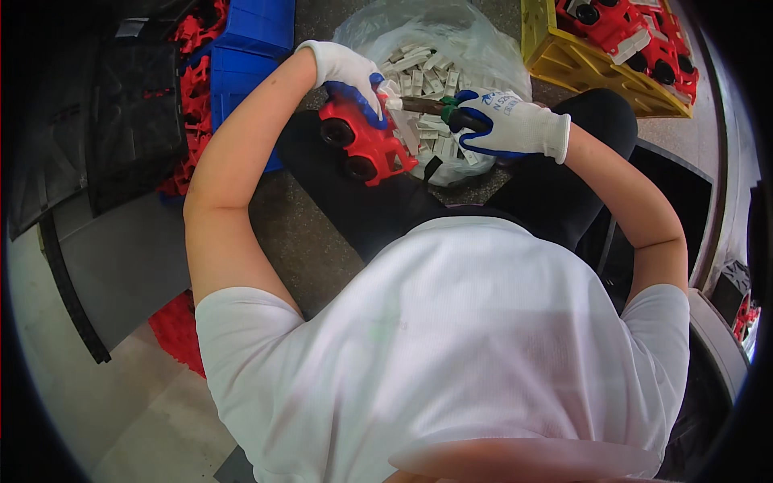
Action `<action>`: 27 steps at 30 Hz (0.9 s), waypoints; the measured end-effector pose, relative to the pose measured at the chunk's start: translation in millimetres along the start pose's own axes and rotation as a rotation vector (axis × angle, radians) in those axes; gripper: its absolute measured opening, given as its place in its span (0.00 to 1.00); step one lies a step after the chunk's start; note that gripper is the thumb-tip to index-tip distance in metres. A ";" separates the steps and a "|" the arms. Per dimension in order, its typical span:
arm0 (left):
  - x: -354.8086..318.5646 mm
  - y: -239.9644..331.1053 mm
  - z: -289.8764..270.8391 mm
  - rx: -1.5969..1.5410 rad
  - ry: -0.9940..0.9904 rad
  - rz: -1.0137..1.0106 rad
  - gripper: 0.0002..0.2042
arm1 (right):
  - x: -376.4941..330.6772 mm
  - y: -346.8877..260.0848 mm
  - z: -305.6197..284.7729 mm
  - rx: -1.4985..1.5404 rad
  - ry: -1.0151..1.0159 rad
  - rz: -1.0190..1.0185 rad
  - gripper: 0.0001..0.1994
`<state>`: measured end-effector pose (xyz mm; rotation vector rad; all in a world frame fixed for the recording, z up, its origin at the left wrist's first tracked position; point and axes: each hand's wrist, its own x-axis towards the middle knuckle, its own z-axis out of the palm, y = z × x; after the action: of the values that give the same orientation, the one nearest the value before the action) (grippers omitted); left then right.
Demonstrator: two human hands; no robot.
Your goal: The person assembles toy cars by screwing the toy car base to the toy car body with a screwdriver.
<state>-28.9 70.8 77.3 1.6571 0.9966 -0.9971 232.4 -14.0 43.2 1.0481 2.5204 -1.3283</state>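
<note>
My left hand (pixel 354 79), in a white glove with blue-coated fingers, is closed over a red toy truck (pixel 377 150) with black wheels. The truck is held tilted above my lap. My right hand (pixel 509 122), gloved alike, grips a hand tool (pixel 424 105) with a dark metal end and a green and black handle. Its exact kind I cannot make out. The tool's end points left and meets a small white part (pixel 392 93) at the truck's upper side. Below and beyond both hands lies a clear plastic bag (pixel 501 68) holding many small white plastic pieces (pixel 435 80).
Blue bins (pixel 256 28) with red truck bodies (pixel 196 105) stand at the left, beside black crates (pixel 133 121). A yellow crate (pixel 576 58) at the far right holds more red toy trucks (pixel 620 28). Something red (pixel 179 332) lies on the floor at my left.
</note>
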 end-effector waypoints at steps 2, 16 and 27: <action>0.9 7.2 0.0 0.054 -0.013 -0.008 0.14 | -8.9 -11.8 1.0 -0.263 0.097 0.006 0.23; -28.5 -5.7 72.2 -0.162 0.472 0.221 0.39 | -28.5 -23.6 7.5 -0.372 0.077 0.021 0.26; -25.6 31.3 40.2 0.020 0.475 0.315 0.35 | -58.0 -3.3 13.2 -0.403 0.153 0.057 0.20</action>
<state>-15.6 20.4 100.7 2.0423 0.9817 -0.4116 271.5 -55.7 59.9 1.1516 2.6816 -0.7015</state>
